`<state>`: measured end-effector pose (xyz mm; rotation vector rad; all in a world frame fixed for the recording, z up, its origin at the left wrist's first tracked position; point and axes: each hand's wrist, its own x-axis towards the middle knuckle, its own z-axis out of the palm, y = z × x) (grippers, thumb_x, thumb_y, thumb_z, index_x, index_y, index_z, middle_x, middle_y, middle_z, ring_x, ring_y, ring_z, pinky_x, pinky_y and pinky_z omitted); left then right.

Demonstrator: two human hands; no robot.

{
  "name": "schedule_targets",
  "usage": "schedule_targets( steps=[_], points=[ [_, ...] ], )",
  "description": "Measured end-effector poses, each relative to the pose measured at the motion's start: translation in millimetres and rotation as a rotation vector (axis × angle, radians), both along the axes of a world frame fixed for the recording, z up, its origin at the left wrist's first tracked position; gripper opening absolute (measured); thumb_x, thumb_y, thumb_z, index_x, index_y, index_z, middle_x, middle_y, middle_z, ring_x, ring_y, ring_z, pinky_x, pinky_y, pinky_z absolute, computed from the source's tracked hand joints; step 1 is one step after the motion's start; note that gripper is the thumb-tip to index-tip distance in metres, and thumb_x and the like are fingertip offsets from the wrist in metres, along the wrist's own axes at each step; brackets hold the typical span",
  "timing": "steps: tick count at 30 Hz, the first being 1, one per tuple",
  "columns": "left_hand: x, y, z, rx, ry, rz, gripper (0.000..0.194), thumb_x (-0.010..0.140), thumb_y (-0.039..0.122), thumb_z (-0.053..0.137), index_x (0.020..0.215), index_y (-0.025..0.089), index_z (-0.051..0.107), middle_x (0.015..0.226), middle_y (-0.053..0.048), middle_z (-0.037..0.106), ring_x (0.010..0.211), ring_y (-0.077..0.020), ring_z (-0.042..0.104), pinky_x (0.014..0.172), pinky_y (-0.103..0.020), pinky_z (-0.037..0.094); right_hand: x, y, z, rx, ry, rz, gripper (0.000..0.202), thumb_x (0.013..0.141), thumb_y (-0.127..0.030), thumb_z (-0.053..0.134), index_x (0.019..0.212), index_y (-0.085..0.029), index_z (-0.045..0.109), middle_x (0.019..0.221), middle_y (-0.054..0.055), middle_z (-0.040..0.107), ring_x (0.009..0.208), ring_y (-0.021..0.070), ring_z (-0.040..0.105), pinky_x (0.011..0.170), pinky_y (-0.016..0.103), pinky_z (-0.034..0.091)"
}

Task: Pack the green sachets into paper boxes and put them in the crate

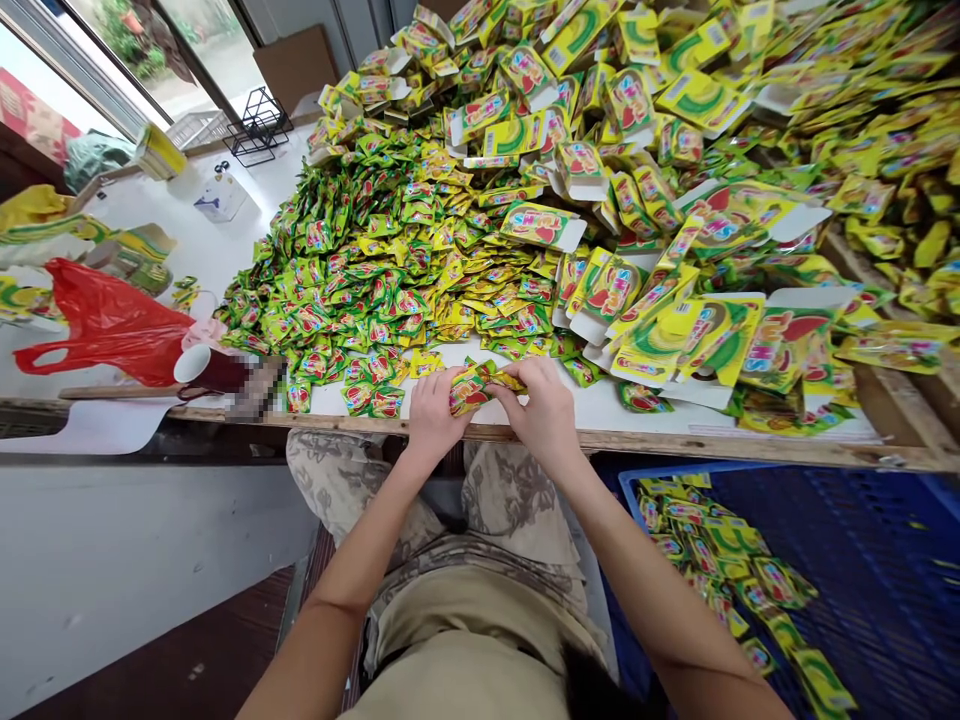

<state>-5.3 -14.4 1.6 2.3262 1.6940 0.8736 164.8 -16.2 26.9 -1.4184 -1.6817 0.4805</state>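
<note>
Above the table's front edge, my left hand [435, 412] is closed around a small yellow-green candy box [468, 390] with red print. My right hand [546, 408] is closed too, its thumb and fingers pinching a yellow candy packet [508, 380] right against the box's right end. How far the packet sits inside the box is hidden by the fingers. Just beyond both hands lies a big heap of small green and yellow candy packets [375, 250]. Several loose packets [373, 385] lie near my left hand. Open-flapped candy boxes [690, 340] are piled to the right.
A wooden edge [637, 440] borders the white table. At left are a red plastic bag [112, 320], a dark mug [214, 368] and a black wire rack [259, 125]. Below right, a blue crate [847, 530] holds filled-looking boxes [735, 540].
</note>
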Motion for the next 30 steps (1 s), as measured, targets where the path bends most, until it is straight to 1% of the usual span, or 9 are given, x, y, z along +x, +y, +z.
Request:
schedule_targets(
  steps=[4,9,14,15,17,20,22,26,30],
  points=[
    [0.4,-0.1,-0.3,-0.013,0.005,-0.004,0.05,0.08,0.046,0.063,0.121,0.02,0.051,0.109,-0.011,0.062,0.099,-0.0266,0.056,0.086,-0.038,0.043,2.5,0.6,-2.3,-0.059,0.057,0.094,0.012,0.088,-0.029,0.053,0.093,-0.022,0.061,0.091,0.008,0.064,0.086,0.0229,0.059,0.074,0.034,0.047],
    [0.1,-0.3,-1.6,0.0,0.015,-0.015,0.051,0.08,0.048,0.063,0.121,0.02,0.052,0.112,-0.011,0.062,0.102,-0.0268,0.056,0.088,-0.038,0.042,4.2,7.5,-3.8,-0.247,0.168,0.117,0.018,0.086,-0.038,0.055,0.089,-0.023,0.065,0.083,0.004,0.069,0.07,0.0194,0.06,0.062,0.03,0.044],
    [-1.4,1.3,-1.5,-0.029,0.029,-0.027,0.054,0.079,0.047,0.064,0.124,0.02,0.05,0.114,-0.011,0.061,0.104,-0.0273,0.055,0.09,-0.039,0.042,10.5,15.0,-5.5,-0.282,0.158,0.283,0.023,0.088,-0.035,0.047,0.09,-0.022,0.066,0.082,0.006,0.067,0.077,0.0216,0.06,0.069,0.033,0.046],
    [-1.8,1.7,-1.5,-0.035,0.026,-0.036,0.055,0.078,0.048,0.065,0.124,0.02,0.05,0.115,-0.011,0.061,0.104,-0.0274,0.055,0.09,-0.039,0.042,11.9,16.0,-6.4,-0.264,0.165,0.281,0.023,0.088,-0.034,0.047,0.091,-0.022,0.066,0.084,0.007,0.067,0.08,0.0222,0.06,0.071,0.034,0.046],
    [-2.5,2.5,-1.6,-0.04,0.016,-0.058,0.057,0.078,0.049,0.065,0.125,0.02,0.049,0.115,-0.011,0.061,0.105,-0.0272,0.054,0.091,-0.039,0.042,13.0,16.8,-8.7,-0.238,0.188,0.198,0.021,0.086,-0.036,0.051,0.092,-0.021,0.065,0.085,0.008,0.066,0.08,0.0223,0.061,0.073,0.036,0.048],
    [-3.0,2.7,-1.9,-0.033,-0.003,-0.077,0.059,0.077,0.05,0.065,0.125,0.019,0.05,0.114,-0.011,0.061,0.106,-0.027,0.054,0.091,-0.038,0.043,10.0,16.2,-11.4,-0.244,0.234,0.044,0.022,0.08,-0.04,0.062,0.09,-0.02,0.061,0.08,0.005,0.066,0.069,0.0191,0.062,0.066,0.034,0.05],
    [-3.2,2.5,-1.5,-0.028,-0.022,-0.08,0.061,0.076,0.05,0.067,0.125,0.018,0.05,0.114,-0.012,0.062,0.105,-0.0273,0.055,0.091,-0.039,0.043,6.3,15.9,-12.2,-0.245,0.245,0.03,0.022,0.077,-0.04,0.066,0.084,-0.02,0.061,0.075,0.003,0.066,0.066,0.0178,0.062,0.064,0.032,0.051],
    [-6.5,4.1,1.2,-0.081,-0.142,-0.087,0.065,0.07,0.05,0.073,0.123,0.018,0.052,0.116,-0.013,0.061,0.108,-0.0275,0.056,0.094,-0.041,0.044,3.0,17.8,-13.7,-0.199,0.244,0.109,0.016,0.08,-0.035,0.063,0.081,-0.02,0.066,0.081,0.005,0.067,0.069,0.0178,0.063,0.066,0.032,0.051],
    [-15.0,8.6,3.7,-0.273,-0.476,-0.115,0.062,0.067,0.043,0.077,0.12,0.018,0.054,0.119,-0.012,0.062,0.111,-0.0248,0.058,0.097,-0.039,0.045,7.5,19.8,-16.5,-0.206,0.158,0.153,0.019,0.084,-0.032,0.056,0.084,-0.021,0.072,0.084,0.007,0.069,0.072,0.0192,0.062,0.066,0.033,0.048]
  ],
)
